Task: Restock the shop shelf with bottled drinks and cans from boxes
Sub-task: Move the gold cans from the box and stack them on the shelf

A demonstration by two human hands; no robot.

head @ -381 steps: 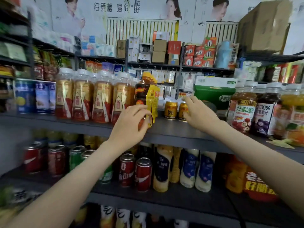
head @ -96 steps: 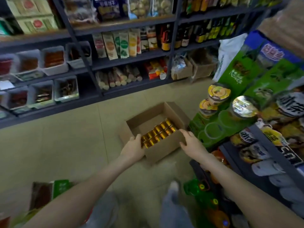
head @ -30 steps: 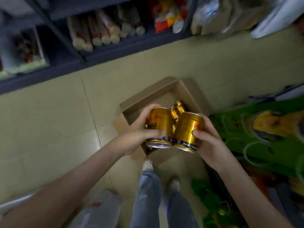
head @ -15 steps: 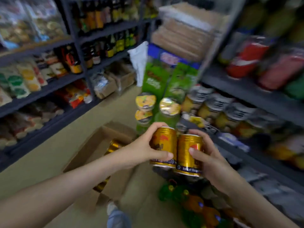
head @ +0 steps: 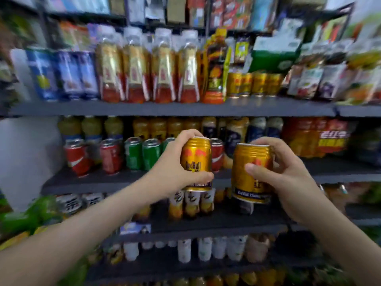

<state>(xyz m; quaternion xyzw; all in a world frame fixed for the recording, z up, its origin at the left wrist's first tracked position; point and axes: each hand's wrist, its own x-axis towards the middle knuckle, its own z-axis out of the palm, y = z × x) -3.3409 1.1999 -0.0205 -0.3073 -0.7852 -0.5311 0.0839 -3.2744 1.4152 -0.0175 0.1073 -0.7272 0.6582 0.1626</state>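
While the head view smears toward its edges, we hold two squat gold metal cans upright before the dark shelf [head: 24,110]. Our left hand [head: 173,166] wraps the left can [head: 196,159], its fingers [head: 188,134] curled over the ribbed shoulder and the thumb clamped across the printed label. Our right hand [head: 292,182] grips the right can [head: 247,182] likewise, thumb pressed on its smooth glossy side. Both cans hang near each other, not touching, level with the red and green cans [head: 132,155] on the middle board [head: 92,182]. On the upper board [head: 268,108], a row of matching gold cans [head: 253,83] stands beside tall clear plastic bottles [head: 148,69], perhaps four across, though the blur hides the count.
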